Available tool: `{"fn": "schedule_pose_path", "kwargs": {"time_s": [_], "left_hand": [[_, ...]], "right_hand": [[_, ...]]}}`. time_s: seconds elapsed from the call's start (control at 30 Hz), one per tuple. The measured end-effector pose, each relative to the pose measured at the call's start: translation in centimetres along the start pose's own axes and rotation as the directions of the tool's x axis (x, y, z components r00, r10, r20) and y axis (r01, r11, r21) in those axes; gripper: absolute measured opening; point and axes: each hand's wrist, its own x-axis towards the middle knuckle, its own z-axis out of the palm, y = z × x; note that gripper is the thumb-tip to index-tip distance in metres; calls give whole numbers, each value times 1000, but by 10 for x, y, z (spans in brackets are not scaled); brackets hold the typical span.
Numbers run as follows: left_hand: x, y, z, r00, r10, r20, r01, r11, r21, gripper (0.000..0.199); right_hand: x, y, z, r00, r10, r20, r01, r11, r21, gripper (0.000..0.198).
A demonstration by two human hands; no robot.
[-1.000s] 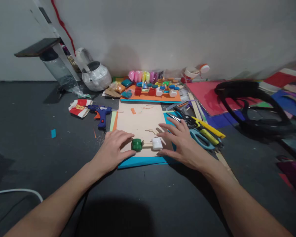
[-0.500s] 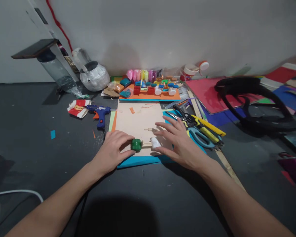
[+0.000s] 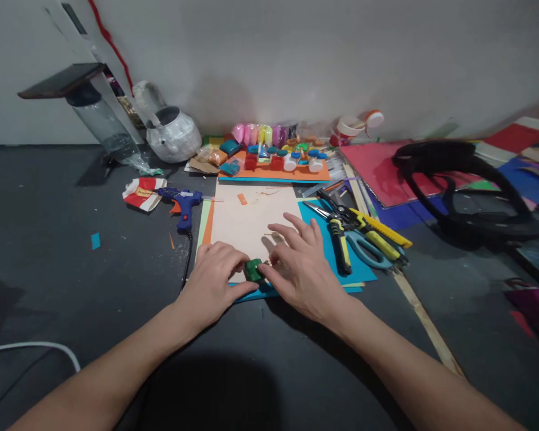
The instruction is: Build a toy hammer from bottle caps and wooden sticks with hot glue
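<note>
Between my hands, near the front edge of the cream paper sheet (image 3: 238, 221), is a green bottle cap piece (image 3: 254, 270). My left hand (image 3: 213, 272) grips it from the left, index finger above and thumb below. From the right, my right hand (image 3: 303, 269) reaches the same piece, its thumb and bent index finger at the cap's edge and the other fingers raised. A bit of light wooden stick shows beside the cap; the white cap on the stick's other end is hidden behind my right hand.
A blue glue gun (image 3: 186, 206) lies left of the paper. Scissors (image 3: 371, 251) and a black-yellow cutter (image 3: 340, 245) lie to the right. Behind are toy pieces with red and white caps (image 3: 277, 163), bags of coloured clay (image 3: 265, 136) and a silver pot (image 3: 173, 134).
My right hand has moved left from the white cap to the green one, and the white cap has gone out of sight. My left hand has shifted slightly right with the green cap.
</note>
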Motion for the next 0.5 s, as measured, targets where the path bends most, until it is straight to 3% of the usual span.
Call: {"fn": "schedule_pose_path", "kwargs": {"time_s": [0.5], "left_hand": [[-1, 3, 1, 1000, -5, -10, 6, 999, 34, 26]], "right_hand": [[3, -9, 1, 1000, 2, 3, -1, 989, -146, 20]]}}
